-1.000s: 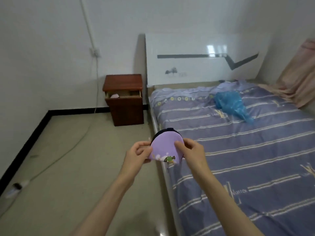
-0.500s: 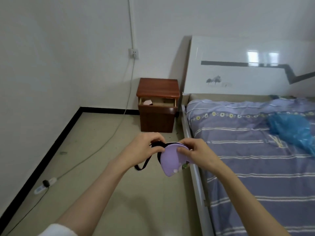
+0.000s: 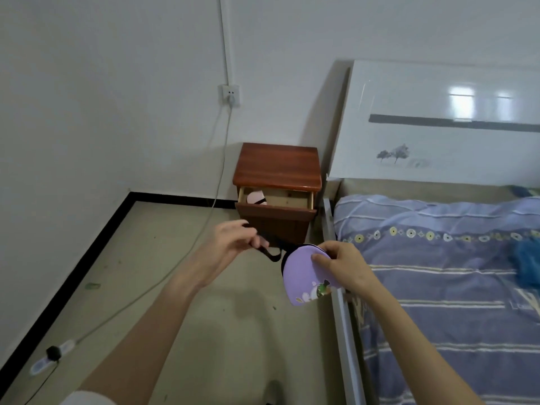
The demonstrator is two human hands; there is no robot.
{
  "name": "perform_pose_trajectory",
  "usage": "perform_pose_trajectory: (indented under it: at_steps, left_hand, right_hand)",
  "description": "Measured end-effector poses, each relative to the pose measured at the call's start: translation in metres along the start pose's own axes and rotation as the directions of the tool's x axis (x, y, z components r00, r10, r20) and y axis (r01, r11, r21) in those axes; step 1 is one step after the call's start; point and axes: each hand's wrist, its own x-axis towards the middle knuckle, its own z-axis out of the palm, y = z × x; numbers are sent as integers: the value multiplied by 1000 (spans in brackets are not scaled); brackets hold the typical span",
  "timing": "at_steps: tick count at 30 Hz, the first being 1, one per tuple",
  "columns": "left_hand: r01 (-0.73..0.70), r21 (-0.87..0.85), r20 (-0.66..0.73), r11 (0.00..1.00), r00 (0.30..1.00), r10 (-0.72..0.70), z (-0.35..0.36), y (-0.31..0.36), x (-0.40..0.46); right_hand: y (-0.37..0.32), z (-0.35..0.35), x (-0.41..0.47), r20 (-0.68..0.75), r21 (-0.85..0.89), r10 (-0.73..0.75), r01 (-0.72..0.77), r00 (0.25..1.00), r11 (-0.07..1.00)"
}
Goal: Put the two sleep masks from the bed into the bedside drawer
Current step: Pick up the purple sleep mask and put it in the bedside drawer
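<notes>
A folded purple sleep mask [image 3: 304, 277] with a small cartoon print hangs in the air over the floor beside the bed. My right hand [image 3: 343, 266] pinches its upper edge. My left hand [image 3: 233, 244] grips its black strap [image 3: 273, 252], pulled out to the left. Beyond my hands stands the red-brown bedside cabinet [image 3: 277, 171], its top drawer [image 3: 276, 204] pulled open. A pink sleep mask [image 3: 256, 197] lies inside the drawer at its left end.
The bed [image 3: 453, 273] with a striped purple cover fills the right side, its white frame rail [image 3: 344, 331] just under my right wrist. A blue plastic bag [image 3: 527, 266] lies on it. A cable [image 3: 163, 273] runs from a wall socket [image 3: 230, 95] across the floor to a power strip [image 3: 51, 356].
My view has swung left and moved closer to the cabinet. My left hand has drawn the black strap out to the left, away from the mask.
</notes>
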Motion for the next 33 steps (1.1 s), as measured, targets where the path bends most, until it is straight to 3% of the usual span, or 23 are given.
perform_pose_trajectory:
  at_steps: [2, 3, 5, 10, 13, 15, 19, 22, 30, 33]
  left_hand:
    - [25, -465, -59, 885, 996, -60, -10, 8, 32]
    - [8, -586, -100, 810, 992, -83, -15, 10, 47]
    - [-9, -669, -170, 743, 975, -141, -24, 9, 75]
    - [88, -632, -183, 770, 949, -258, -32, 5, 143]
    - [118, -575, -170, 810, 951, -259, -33, 1, 181]
    - [135, -549, -158, 825, 952, -260, -37, -5, 205]
    - [143, -643, -172, 752, 930, -324, -57, -12, 265]
    - [181, -698, -160, 692, 903, -398, -81, -5, 312]
    - [393, -657, -80, 644, 813, -577, -134, 10, 407]
    - [463, -628, -1, 626, 803, -596, -140, 9, 430]
  right_hand:
    - [3, -7, 32, -11, -14, -14, 14, 1000, 1000]
    - [3, -9, 47, -12, -10, -27, 27, 1000, 1000]
    - [3, -10, 74, -17, -10, -51, 51, 999, 999]
    - [3, -10, 140, -54, -147, -135, 126, 989, 981]
    - [0, -4, 175, -114, 32, -61, 65, 992, 997]
    - [-3, -1, 199, -120, 246, 41, -10, 992, 969]
    - [-7, 0, 250, -12, 630, 160, -117, 987, 768]
    - [-13, 1, 294, 7, 685, 163, -123, 987, 718]
    - [-31, -2, 386, 67, 781, 112, -122, 991, 612]
    - [-28, -3, 404, 112, 843, 105, -151, 988, 517]
